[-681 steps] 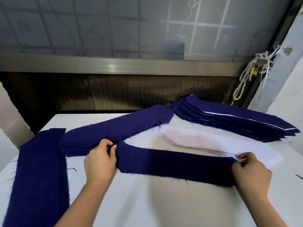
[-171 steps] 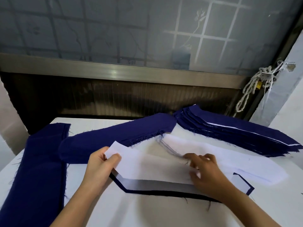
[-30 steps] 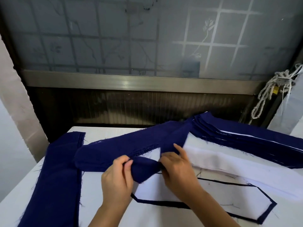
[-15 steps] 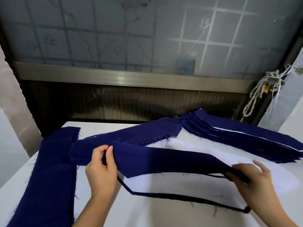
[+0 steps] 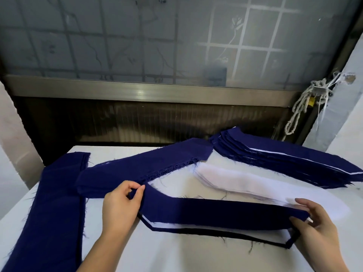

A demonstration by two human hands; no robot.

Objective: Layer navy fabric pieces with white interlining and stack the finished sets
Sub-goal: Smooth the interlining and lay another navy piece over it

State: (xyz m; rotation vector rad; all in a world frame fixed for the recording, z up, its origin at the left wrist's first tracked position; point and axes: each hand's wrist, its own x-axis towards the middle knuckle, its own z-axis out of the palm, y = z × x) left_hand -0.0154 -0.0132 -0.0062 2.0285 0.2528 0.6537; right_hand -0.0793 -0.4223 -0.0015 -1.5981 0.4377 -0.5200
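Head view. The left hand pinches the left tip of a navy strip between thumb and forefinger, with the other fingers curled in. The right hand holds the strip's right tip, thumb below and fingers laid almost straight above.

The strip runs from 9 to 3 o'clock between the two hands, low over the table. It casts a shadow beneath it, and I cannot tell whether its middle touches what lies under it. Under it lies a base piece, also navy, with only its near border and end corners showing. On that piece rests a sheet of interlining, seen as a white sliver along the strip's near edge. The strip sits a little toward 12 o'clock of this pair and is not squared with it.

From the strip's middle:
- At 1 o'clock, a white pile of interlining lies flat, touching the strip's far right edge.
- Farther toward 2 o'clock is the stack of finished sets, navy with thin white lines showing in its side.
- At 10 o'clock, a slanted pile of navy pieces has frayed edges, and its low end is just beside the left hand.
- At 9 o'clock, a left pile of navy runs along the table's edge.

A rope hangs at the far right, beside a frosted window.
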